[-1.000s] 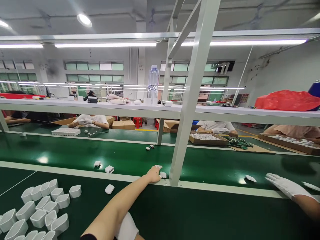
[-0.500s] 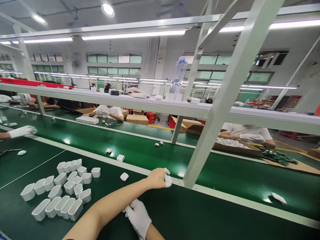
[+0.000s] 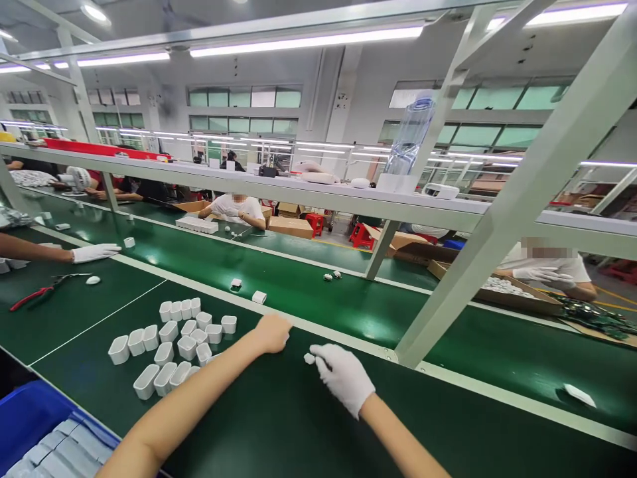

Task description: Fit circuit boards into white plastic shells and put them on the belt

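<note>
My bare left hand [image 3: 271, 331] rests on the green table just short of the conveyor's white edge strip [image 3: 318, 330]. Its fingers are curled under, and what they hold, if anything, is hidden. My right hand [image 3: 343, 377], in a white glove, lies a little to the right of it. Its fingertips pinch a small white part [image 3: 309, 358] against the table. A cluster of several open white casings [image 3: 174, 338] stands left of my left forearm.
Small white parts [image 3: 259, 297] ride the green conveyor [image 3: 308, 292]. A slanted white frame post [image 3: 497, 245] rises at right. A co-worker's gloved hand [image 3: 94, 252] and red pliers [image 3: 30, 299] are at left. A blue bin [image 3: 24, 418] sits at lower left. People work across the belt.
My left hand has drawn back from the conveyor edge onto the table. My gloved right hand has come up beside it with the small white part. The view has swung left.
</note>
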Demonstrator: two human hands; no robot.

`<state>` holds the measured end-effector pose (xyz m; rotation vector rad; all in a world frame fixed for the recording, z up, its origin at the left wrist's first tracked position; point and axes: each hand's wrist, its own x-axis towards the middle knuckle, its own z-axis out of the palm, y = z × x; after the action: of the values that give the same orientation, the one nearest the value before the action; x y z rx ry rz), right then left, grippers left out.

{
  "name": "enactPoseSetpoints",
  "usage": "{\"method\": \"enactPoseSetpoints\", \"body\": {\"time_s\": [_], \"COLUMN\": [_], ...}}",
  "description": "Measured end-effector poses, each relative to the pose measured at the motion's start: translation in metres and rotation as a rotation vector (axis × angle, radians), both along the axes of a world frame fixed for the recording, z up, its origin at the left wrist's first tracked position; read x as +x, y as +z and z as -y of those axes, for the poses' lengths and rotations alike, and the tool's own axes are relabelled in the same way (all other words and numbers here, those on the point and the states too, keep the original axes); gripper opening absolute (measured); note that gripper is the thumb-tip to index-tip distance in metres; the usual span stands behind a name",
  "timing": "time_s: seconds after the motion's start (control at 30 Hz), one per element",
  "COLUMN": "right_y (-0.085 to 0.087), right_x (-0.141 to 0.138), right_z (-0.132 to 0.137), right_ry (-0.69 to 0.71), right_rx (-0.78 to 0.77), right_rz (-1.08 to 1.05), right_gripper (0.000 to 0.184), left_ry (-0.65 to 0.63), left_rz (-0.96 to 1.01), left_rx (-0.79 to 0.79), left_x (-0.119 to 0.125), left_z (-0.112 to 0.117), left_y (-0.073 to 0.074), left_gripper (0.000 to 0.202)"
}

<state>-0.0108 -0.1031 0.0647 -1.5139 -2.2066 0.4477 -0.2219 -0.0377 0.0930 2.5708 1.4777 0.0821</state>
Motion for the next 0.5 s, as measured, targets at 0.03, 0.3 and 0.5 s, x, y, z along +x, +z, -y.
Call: {"method": "enactPoseSetpoints", "body": {"time_s": [0.03,0.3,0.5], "right_y": [0.003,0.002,0.014], "right_x": [0.001,-0.058,-0.090], "right_z": [-0.008,-0.053,-0.053], "right_ry": [-0.027,-0.070,-0.154], "right_rx": [-0.008,-0.127,-0.142], "right_rz": [0.021,-0.062,-0.390], "right_gripper": [0.036,0.038,0.029], "left_ry": [0.074,0.379,0.218], "left_rz": [-0.035,-0.166,-0.186], "left_rx": [-0.005,-0.055,-0.015], "left_x": [-0.018,-0.118,-0.110], "left_z": [-0.001,-0.021,-0.010], "left_y": [-0.002,-0.011,0.006], "left_gripper": [0.026,0.026,0.021]}}
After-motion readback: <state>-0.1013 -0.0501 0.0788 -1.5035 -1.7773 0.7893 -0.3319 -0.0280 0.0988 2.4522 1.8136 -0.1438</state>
